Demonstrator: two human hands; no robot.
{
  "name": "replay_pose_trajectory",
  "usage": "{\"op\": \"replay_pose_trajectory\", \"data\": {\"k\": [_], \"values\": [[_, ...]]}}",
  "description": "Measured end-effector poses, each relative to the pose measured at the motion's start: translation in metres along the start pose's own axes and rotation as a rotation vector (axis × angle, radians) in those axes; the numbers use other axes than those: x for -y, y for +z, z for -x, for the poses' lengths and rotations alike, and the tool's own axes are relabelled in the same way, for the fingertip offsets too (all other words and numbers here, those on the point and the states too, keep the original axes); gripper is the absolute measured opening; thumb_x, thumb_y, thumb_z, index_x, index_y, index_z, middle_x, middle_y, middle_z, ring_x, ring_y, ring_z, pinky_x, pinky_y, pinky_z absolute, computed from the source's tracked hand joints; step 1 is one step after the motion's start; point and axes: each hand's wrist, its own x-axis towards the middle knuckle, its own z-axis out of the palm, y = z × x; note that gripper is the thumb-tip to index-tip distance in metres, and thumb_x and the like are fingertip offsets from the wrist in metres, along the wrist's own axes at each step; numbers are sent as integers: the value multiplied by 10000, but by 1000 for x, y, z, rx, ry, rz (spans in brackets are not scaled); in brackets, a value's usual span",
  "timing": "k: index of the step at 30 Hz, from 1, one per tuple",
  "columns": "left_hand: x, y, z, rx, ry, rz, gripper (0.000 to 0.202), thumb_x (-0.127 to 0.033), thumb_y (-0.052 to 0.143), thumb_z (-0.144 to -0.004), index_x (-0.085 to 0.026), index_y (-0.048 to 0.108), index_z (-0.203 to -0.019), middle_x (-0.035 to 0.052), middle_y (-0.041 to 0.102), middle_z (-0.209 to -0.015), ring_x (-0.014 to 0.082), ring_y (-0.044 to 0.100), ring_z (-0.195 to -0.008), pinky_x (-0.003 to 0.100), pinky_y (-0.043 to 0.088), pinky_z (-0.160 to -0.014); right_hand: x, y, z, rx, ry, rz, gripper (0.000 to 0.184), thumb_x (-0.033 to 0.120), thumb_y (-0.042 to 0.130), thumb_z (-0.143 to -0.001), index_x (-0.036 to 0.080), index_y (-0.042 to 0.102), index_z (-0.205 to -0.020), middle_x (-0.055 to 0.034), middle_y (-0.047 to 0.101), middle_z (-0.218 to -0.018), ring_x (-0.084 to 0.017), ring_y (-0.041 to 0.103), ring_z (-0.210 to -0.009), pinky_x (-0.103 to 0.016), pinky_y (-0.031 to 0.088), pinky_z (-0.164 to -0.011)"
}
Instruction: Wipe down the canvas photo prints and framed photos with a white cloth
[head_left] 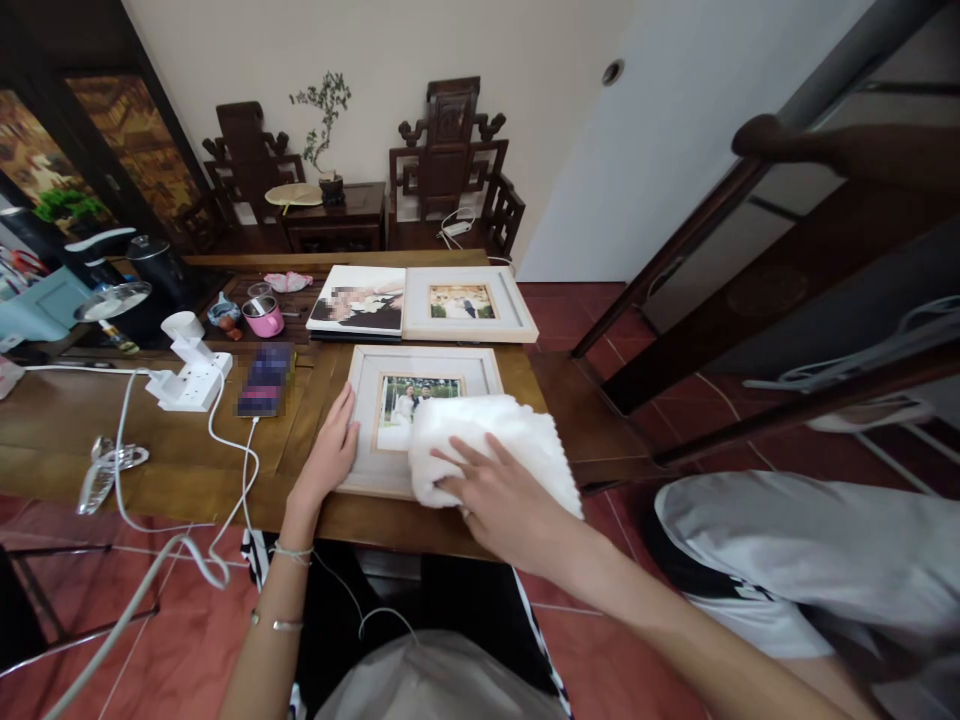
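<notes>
A light wood picture frame (364, 470) with a wide pale mount lies face up near the table's front edge. Inside it is a photo (397, 400) of two people, partly covered. My left hand (334, 445) holds the frame's left side, fingers along the edge. Over the lower right of the frame spreads a thick white cloth (525, 440) with a scalloped border. My right hand (495, 495) grips this cloth from above, pressing it on the frame, its fingers partly spread. The frame's lower right corner is hidden.
Behind lie a second picture frame (517, 310) and a photo album (360, 300). To the left are a phone (266, 380), a white power strip (195, 385) with trailing cables, a pink cup (264, 318) and a clear dispenser (105, 475). Another person's leg (787, 530) is at right.
</notes>
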Motion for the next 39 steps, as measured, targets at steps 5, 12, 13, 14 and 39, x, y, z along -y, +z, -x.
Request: {"op": "replay_pose_trajectory", "data": {"k": [5,12,13,14,39], "values": [[0,1,1,-38,19,4,549,-250,392,-932,-170,301,-1468,121,256,-1559,214,244,-1435,418,184,-1183,-5,5,7,-34,32,30,440,46,511,-733,166,679,-1122,-142,497,-1403,-374,336,-1356,-628,261,-1077],[-5,-2,1,-66,18,14,518,-243,389,-928,-163,364,-1439,128,317,-1533,214,302,-1412,418,214,-1173,18,31,-33,-144,-112,-97,484,55,493,-766,178,621,-1216,-102,392,-1490,-365,209,-1408,-628,161,-1120],[-6,-2,1,-65,15,17,514,-246,391,-928,-158,371,-1435,132,318,-1532,213,304,-1412,415,217,-1172,20,35,-36,-169,-123,-105,478,54,493,-767,177,623,-1210,-97,386,-1495,-355,194,-1415,-623,143,-1128],[-6,-3,1,-64,14,20,512,-248,393,-927,-150,380,-1430,137,320,-1530,213,306,-1411,414,220,-1170,20,38,-37,-189,-126,-108,476,49,496,-763,178,627,-1202,-94,384,-1496,-345,186,-1419,-622,132,-1131],[-4,-2,2,-74,10,48,485,-253,411,-924,-166,437,-1401,128,318,-1533,218,311,-1409,424,222,-1163,16,47,-22,-266,-62,-95,468,60,542,-722,222,657,-1146,-62,363,-1505,-363,190,-1416,-689,70,-1108]]}}
